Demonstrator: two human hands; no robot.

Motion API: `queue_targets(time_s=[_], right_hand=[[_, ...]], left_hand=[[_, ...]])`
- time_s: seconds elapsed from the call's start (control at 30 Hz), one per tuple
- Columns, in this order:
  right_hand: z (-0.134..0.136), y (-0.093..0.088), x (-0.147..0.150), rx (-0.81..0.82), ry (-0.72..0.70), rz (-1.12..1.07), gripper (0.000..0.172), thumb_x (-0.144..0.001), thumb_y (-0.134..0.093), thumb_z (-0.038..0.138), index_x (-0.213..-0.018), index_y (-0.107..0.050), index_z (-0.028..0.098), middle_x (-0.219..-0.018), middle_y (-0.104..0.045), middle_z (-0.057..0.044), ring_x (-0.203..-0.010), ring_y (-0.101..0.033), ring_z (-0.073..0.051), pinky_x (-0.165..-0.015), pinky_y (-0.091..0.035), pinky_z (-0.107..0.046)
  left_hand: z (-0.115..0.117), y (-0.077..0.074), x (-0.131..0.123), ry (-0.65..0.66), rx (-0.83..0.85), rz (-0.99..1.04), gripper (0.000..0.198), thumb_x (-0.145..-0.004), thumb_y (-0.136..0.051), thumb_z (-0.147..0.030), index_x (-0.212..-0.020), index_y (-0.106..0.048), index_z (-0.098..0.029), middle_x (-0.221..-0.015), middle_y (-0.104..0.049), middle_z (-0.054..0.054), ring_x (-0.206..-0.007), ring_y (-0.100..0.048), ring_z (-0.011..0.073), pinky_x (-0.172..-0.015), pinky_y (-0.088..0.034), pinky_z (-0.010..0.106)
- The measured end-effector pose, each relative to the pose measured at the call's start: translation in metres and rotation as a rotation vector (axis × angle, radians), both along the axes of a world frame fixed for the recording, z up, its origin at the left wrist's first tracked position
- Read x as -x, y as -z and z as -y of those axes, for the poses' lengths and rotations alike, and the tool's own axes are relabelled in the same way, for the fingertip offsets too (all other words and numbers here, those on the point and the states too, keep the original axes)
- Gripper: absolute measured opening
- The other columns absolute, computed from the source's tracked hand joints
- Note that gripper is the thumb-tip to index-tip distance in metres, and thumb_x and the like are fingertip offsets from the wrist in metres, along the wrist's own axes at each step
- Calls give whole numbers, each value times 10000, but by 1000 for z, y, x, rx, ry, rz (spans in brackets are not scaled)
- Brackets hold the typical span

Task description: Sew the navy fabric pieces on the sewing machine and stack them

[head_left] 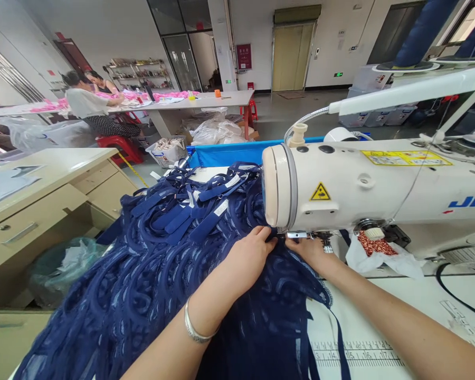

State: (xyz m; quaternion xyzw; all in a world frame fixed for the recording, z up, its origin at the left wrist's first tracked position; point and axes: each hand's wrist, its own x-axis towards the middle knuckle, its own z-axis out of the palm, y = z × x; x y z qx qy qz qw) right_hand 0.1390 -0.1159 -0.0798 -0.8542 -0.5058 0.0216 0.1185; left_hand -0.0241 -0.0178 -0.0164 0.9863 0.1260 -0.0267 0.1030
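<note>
A white sewing machine (332, 184) reaches in from the right, its head above both hands. My left hand (250, 258), with a silver bangle on the wrist, has its fingers closed on dark blue garment fabric (277, 295) just left of the needle area. On the other side of the needle area my right hand (309, 250) lies partly behind the presser parts, its fingers at the same fabric; their grip is hidden. A large heap of navy mesh garments (154, 269) with straps and white tags spreads to the left and under my left forearm.
A cabinet with drawers (35, 221) stands at the left, a plastic bag on its open shelf. Copper-coloured bits in white plastic (374, 245) sit below the machine arm. A printed ruler (360, 354) marks the white table. Two people work at a long table (206, 103) behind.
</note>
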Motion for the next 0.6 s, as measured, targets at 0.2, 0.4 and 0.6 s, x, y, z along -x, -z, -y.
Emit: queue_targets(time_s=[0.2, 0.4, 0.6], right_hand=[[2, 3, -3, 58, -19, 63, 196, -900, -496, 251, -929, -690, 238, -869, -716, -47, -876, -657, -224, -693, -408, -270], [6, 20, -11, 79, -197, 304, 388, -888, -404, 97, -1097, -673, 283, -978, -714, -67, -939, -653, -271, -699, -400, -316], [1, 15, -7, 65, -76, 196, 264, -925, -461, 217, -991, -713, 263, -916, -721, -71, -890, -665, -263, -715, -428, -314]], left_hand=[[2, -2, -1, -13, 2, -30, 431, -923, -303, -66, -1246, -555, -199, -1284, -479, 90, -1264, -446, 245, -956, -516, 344], [1, -2, -2, 24, -29, -30, 453, -925, -272, -55, -1276, -533, -173, -1285, -480, 110, -1277, -432, 255, -936, -527, 344], [1, -1, 0, 16, -40, -25, 436, -932, -298, -70, -1273, -540, -190, -1278, -484, 100, -1261, -448, 244, -939, -528, 332]])
